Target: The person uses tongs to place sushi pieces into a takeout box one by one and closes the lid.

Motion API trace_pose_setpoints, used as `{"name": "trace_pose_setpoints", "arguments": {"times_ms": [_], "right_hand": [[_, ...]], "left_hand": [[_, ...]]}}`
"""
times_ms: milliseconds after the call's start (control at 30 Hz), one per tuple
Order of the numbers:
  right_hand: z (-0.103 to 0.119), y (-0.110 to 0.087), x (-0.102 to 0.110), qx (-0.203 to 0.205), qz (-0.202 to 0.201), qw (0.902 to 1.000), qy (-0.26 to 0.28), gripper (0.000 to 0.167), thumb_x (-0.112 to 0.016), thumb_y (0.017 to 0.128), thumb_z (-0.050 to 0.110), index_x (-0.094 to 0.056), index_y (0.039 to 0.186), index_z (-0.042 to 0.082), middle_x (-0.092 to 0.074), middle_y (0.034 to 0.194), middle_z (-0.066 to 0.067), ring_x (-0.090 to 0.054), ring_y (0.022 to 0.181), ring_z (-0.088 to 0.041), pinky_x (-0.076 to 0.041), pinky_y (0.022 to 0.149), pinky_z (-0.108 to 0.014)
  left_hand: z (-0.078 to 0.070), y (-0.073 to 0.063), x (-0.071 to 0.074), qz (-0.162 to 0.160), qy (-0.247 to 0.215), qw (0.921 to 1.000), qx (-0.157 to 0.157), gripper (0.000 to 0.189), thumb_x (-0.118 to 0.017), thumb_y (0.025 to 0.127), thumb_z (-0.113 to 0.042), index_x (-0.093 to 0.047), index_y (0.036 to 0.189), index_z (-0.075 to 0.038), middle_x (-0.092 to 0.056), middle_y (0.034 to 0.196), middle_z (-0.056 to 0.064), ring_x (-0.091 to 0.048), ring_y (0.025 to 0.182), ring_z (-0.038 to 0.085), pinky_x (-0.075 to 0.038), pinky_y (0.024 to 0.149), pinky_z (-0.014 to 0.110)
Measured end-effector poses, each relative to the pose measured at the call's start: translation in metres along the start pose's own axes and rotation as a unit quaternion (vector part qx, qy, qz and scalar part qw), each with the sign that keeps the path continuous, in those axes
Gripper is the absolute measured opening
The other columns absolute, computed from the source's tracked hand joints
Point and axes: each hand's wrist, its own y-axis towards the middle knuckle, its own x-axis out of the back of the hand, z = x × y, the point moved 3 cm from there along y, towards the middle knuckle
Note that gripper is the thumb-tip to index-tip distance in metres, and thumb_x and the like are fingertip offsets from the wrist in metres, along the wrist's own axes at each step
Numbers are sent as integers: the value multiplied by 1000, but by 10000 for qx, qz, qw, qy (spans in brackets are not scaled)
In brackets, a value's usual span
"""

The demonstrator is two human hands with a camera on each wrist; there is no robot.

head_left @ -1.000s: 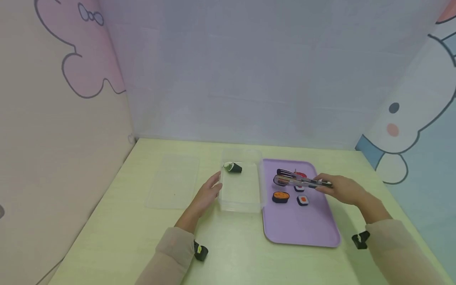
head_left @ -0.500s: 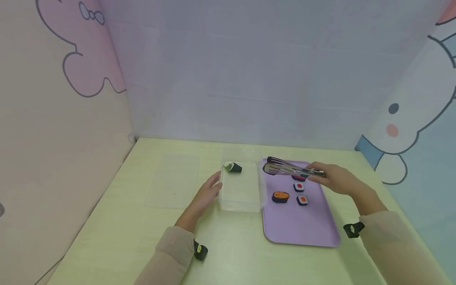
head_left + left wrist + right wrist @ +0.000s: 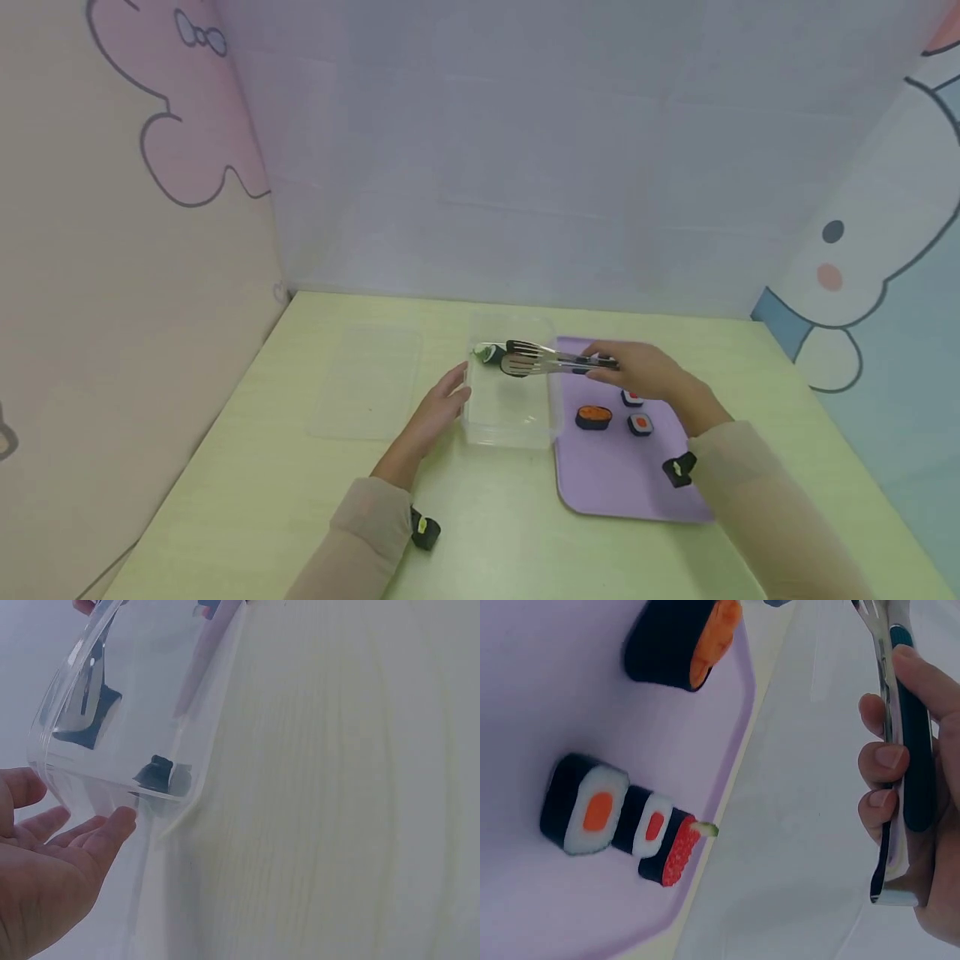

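In the head view my right hand point(image 3: 637, 368) grips a pair of metal tongs point(image 3: 555, 360) by the handles. Their slotted heads are over a clear plastic box point(image 3: 510, 437), with a dark-edged piece point(image 3: 97, 720) between them; its kind is mostly hidden. A toy sushi hand roll point(image 3: 491, 354) with a dark wrap and green filling lies in the box's far left corner, close to the tongs' tips. My left hand point(image 3: 438, 408) touches the box's left wall from outside, fingers extended, as the left wrist view point(image 3: 67, 855) of that hand confirms.
Right of the box is a purple tray point(image 3: 630, 492). On it sit an orange-topped sushi point(image 3: 593, 417), an orange-centred roll point(image 3: 640, 424), a red-centred roll point(image 3: 632, 398) and a red-roe sushi point(image 3: 679, 851). A clear lid point(image 3: 367, 383) lies left of the box.
My right hand has carried the tongs up and left, from above the tray to above the box. My left hand stays at the box's wall.
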Motion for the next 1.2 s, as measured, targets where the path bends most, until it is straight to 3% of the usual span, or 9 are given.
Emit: {"name": "trace_pose_setpoints", "arguments": {"times_ms": [167,533,867,1033,1200], "right_hand": [[11,16,-9,174,19,9997,-172,31,-62,97,34,-60,124,20,-56,80,8,-47,64,-14,-41,56,-33],[21,39,-22,412,204,9983,-348,29,-64,96,28,-61,121,16,-64,94,3,-54,74,-15,-49,70,-40],[29,45,-23,213,497,9966,-623,30,-61,98,31,-59,125,18,-65,108,-2,-61,86,-18,-52,76,-45],[30,46,-20,203,515,9947,-870,30,-62,97,32,-60,124,19,-66,105,-1,-61,84,-18,-52,74,-45],[22,36,-12,94,426,9960,-779,32,-63,96,34,-60,125,19,-65,98,1,-58,78,-17,-50,70,-43]], "left_hand": [[3,2,-1,-41,62,10000,-7,53,-43,104,-20,-29,154,-12,-29,156,15,-30,140,36,-32,109,51],[2,1,-5,-18,-32,10000,44,53,-42,104,-18,-28,154,-11,-27,156,18,-29,139,39,-32,109,53],[-4,-3,-6,4,-34,10000,22,52,-43,104,-18,-28,154,-8,-27,155,20,-29,139,39,-32,109,52],[1,0,-6,-12,-26,10000,81,52,-42,104,-19,-28,154,-12,-27,156,17,-29,139,37,-32,109,51],[3,0,-4,2,-34,10000,28,53,-43,104,-19,-28,154,-12,-27,156,17,-30,139,37,-32,109,51]]}}
